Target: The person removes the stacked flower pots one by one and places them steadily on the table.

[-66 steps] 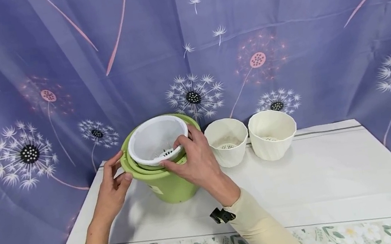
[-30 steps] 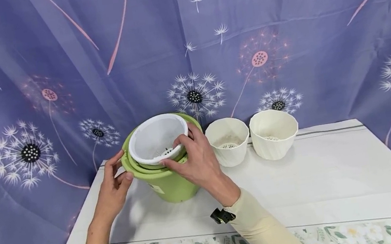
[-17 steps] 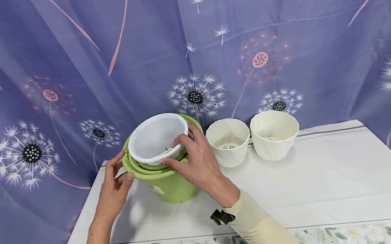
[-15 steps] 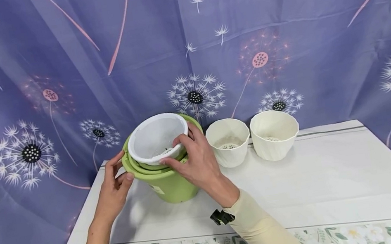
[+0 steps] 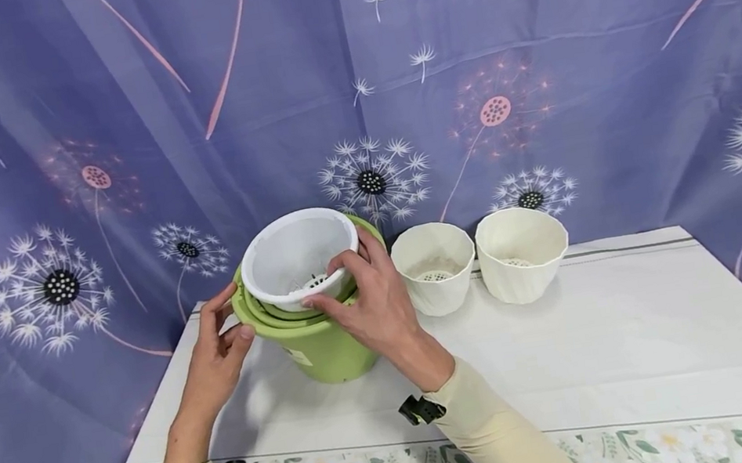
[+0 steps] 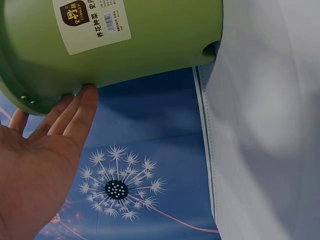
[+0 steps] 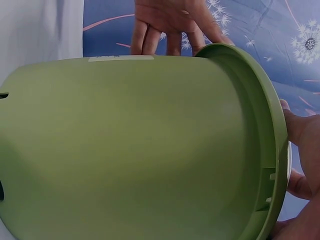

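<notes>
A large green flowerpot stands upright on the table at left of centre, with more green rims nested inside it. On top sits a white flowerpot, tilted, slots showing in its bottom. My right hand pinches the white pot's near right rim between thumb and fingers. With fingers fairly straight, my left hand touches the green pot's left side just under the rim; the left wrist view shows those fingers against the wall. In the right wrist view the green pot hides most of the white one.
Two cream flowerpots with holes in their bottoms, one with a soiled inside and a cleaner one, stand side by side to the right. A white cloth covers the table. A purple dandelion curtain hangs behind.
The white pot's rim has risen slightly and more of its outer side shows over the green rims. My left hand has stayed at the green pot's side.
</notes>
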Available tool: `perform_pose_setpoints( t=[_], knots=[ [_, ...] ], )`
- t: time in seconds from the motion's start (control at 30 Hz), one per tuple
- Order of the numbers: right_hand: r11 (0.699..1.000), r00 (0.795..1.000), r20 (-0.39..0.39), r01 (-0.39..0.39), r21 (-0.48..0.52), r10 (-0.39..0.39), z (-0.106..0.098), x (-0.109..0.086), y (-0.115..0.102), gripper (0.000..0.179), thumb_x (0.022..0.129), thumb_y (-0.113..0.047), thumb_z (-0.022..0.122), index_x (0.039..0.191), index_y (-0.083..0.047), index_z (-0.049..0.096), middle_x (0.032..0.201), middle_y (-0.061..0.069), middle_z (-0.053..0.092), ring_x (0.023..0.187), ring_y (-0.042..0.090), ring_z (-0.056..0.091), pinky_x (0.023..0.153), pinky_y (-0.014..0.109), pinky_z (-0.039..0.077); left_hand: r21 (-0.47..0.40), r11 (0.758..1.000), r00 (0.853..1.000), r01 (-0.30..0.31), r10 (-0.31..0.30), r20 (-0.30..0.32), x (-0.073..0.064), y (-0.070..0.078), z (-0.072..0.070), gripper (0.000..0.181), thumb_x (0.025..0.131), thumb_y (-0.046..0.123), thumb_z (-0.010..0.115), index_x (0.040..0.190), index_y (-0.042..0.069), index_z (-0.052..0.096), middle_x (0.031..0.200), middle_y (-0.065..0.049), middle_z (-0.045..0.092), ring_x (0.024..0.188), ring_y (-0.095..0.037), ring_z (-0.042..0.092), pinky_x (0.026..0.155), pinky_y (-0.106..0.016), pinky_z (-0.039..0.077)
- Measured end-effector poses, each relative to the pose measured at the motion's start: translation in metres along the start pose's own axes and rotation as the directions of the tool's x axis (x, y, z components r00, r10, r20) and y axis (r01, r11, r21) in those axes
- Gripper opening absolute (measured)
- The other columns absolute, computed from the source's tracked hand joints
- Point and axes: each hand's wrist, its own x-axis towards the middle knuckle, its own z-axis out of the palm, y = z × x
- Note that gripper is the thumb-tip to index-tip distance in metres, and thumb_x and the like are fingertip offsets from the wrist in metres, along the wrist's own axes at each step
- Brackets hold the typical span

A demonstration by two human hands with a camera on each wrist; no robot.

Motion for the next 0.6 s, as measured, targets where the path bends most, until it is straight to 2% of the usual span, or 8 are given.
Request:
perform_pose_setpoints(
  t=[0.6],
  knots=[
    [1.000, 1.000, -0.006, -0.015, 0.028, 0.015, 0.0009, 0.0003, -0.0006, 0.045, 0.080, -0.041, 0.096, 0.094, -0.010, 0.067, 0.158, 0.022, 0.047, 0.139, 0.036, 0.056, 0.106, 0.046, 0.055, 0.019, 1.000, 1.000, 0.006, -0.006, 0.001, -0.0002, 0.0008, -0.0001, 0.064, 0.113, 0.009, 0.052, 0.169, 0.020, 0.024, 0.158, -0.021, 0.041, 0.123, 0.004, 0.061, 0.098, -0.011, 0.049]
  ],
)
